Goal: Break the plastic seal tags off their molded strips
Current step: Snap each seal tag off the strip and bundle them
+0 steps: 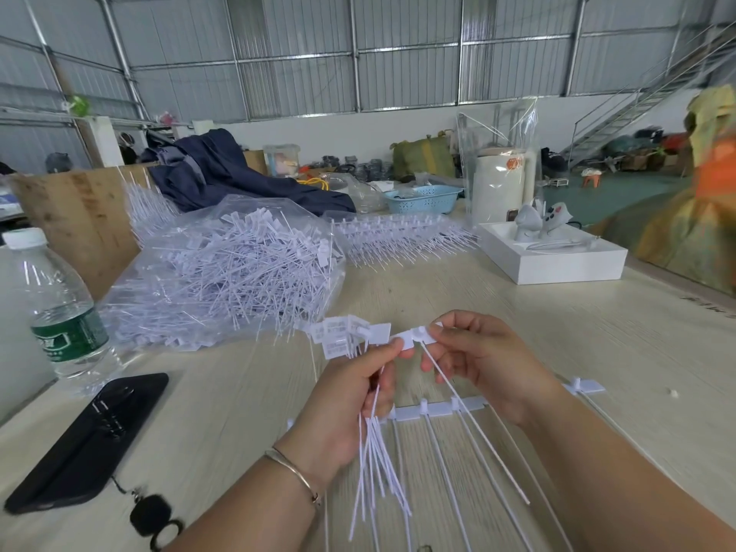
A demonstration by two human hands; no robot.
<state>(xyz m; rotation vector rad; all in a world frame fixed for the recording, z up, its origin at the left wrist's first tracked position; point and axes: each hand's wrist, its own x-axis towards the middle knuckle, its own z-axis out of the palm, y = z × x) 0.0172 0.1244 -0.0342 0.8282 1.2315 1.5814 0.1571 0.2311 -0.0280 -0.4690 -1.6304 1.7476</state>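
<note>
No writing is legible; the green label on the water bottle [63,308] at the table's [597,352] left edge is blurred. A clear bag [223,268] holds loose white seal tags. The left hand [350,400] grips a bundle of tags [346,336]; the right hand [486,360] pinches one tag [418,337]. A molded strip [438,408] lies near the front edge. A white box [553,260] holds grey items.
</note>
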